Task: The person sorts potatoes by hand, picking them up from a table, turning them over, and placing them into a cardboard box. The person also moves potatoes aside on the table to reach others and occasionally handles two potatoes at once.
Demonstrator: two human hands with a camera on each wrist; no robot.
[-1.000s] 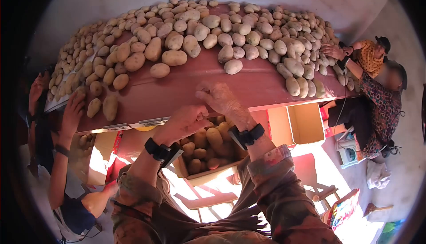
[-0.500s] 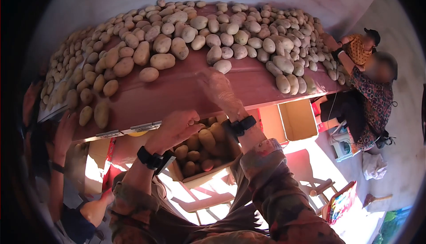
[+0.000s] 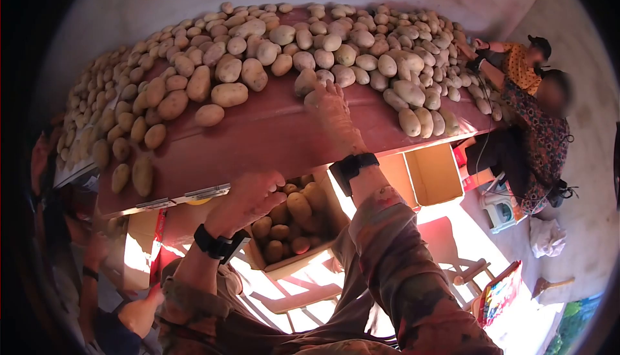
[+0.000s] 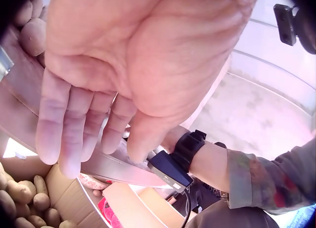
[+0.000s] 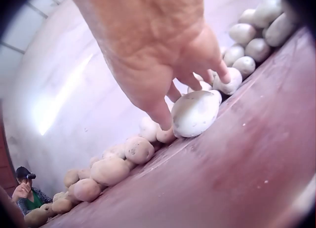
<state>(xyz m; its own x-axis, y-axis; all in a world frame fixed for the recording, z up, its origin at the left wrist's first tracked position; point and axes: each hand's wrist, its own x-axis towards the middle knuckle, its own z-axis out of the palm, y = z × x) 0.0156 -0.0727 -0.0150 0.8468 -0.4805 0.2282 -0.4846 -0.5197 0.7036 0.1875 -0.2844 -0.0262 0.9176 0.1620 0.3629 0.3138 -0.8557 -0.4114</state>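
Observation:
My right hand (image 3: 334, 119) reaches across the red tabletop (image 3: 258, 129) to the front edge of the potato pile. In the right wrist view its spread fingers and thumb are around a pale oval potato (image 5: 196, 113), with fingertips close to its sides and to a potato (image 5: 228, 81) beside it. Over the tabletop's near edge hangs my left hand (image 3: 242, 203), holding nothing. The left wrist view shows its palm with fingers extended and slightly bent. Below it stands a cardboard box (image 3: 290, 268) with potatoes inside.
Many potatoes (image 3: 229, 94) cover the far side of the table. An open cardboard box (image 3: 434, 177) stands at right, another (image 3: 139, 245) at left. People work at both ends; one in a patterned shirt (image 3: 533, 135) sits at right. A stool (image 3: 500, 209) is near them.
My right hand has moved forward from beside the left hand to a potato at the pile's front. My left hand has drawn slightly back and left, and its fingers have straightened.

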